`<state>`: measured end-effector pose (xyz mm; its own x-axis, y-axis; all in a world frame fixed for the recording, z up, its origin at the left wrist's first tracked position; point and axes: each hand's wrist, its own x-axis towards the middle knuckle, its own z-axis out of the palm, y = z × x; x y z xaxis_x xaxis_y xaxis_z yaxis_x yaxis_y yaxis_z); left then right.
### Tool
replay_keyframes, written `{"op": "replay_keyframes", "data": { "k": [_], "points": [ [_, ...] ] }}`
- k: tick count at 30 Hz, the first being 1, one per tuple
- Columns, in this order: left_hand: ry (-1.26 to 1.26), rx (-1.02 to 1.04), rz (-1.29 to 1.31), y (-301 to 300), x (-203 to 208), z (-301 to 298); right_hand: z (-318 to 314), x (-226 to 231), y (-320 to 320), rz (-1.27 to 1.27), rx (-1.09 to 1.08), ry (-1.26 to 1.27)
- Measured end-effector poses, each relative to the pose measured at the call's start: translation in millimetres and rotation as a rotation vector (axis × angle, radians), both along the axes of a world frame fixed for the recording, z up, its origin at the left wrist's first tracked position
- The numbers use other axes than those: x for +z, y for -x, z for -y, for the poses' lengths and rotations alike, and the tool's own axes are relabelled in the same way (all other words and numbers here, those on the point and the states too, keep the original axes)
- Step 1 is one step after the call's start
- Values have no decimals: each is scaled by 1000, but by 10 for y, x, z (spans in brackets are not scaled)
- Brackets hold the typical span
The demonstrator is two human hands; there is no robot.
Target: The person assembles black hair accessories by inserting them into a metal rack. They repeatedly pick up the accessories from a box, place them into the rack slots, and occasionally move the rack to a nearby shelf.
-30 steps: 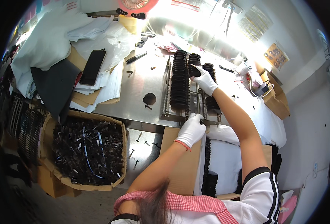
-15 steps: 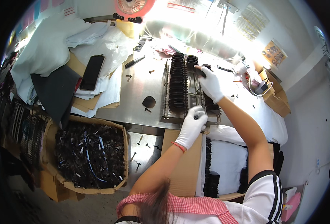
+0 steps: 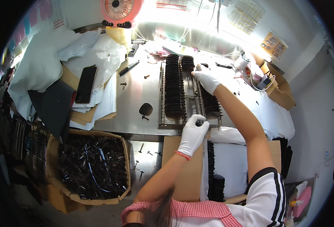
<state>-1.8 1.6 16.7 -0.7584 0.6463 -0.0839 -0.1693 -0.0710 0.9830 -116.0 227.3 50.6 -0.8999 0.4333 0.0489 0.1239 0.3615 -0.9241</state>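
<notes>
Left hand (image 3: 194,132) curled round a dark piece (image 3: 199,123), just below centre; right hand (image 3: 207,80), grip unclear, by the racked discs (image 3: 187,63), upper centre: probably light, stiff, scratchable, best pinched by their rims!

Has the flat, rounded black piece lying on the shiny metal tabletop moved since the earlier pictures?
No: the piece keeps its place left of the long silvery metal rack.
</notes>
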Motion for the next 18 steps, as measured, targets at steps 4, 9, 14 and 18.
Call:
{"op": "replay_keyframes", "data": {
  "k": [4, 9, 14, 18],
  "points": [
    [246, -37, -408, -32, -121, 44, -267, -302, 578, -124, 58, 413],
    [375, -139, -405, 8, -122, 73, -409, -329, 672, -85, 163, 633],
    [351, -184, -387, 62, -106, 86, -314, -265, 597, -48, 140, 2],
    [333, -175, -445, 66, -109, 103, -116, -319, 567, -198, -15, -619]
  ]
}}
